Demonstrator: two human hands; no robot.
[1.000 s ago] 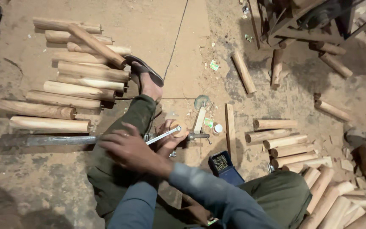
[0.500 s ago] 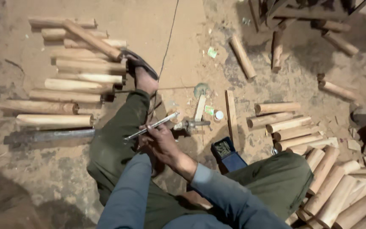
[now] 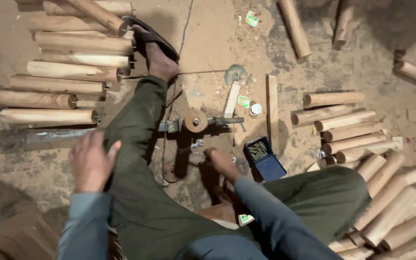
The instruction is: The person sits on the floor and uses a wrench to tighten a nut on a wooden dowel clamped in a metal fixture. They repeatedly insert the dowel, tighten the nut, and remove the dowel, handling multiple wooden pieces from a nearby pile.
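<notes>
Between the wooden legs [image 3: 68, 72], both hands' fingers are loosely apart, the right hand [image 3: 222, 161] near a blue box [image 3: 265, 158].

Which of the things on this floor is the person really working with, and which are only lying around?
In use:
right hand down by the small wrench
round disc fixture
blue box of screws
left hand over the knee

Lying about:
stacked wooden legs
second pile of legs
flat wooden strip
green paper scrap

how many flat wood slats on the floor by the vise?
2. One short slat leans diagonally just above the vise; one longer slat lies upright to its right, beside the blue box. More could be hidden under the legs.
</notes>
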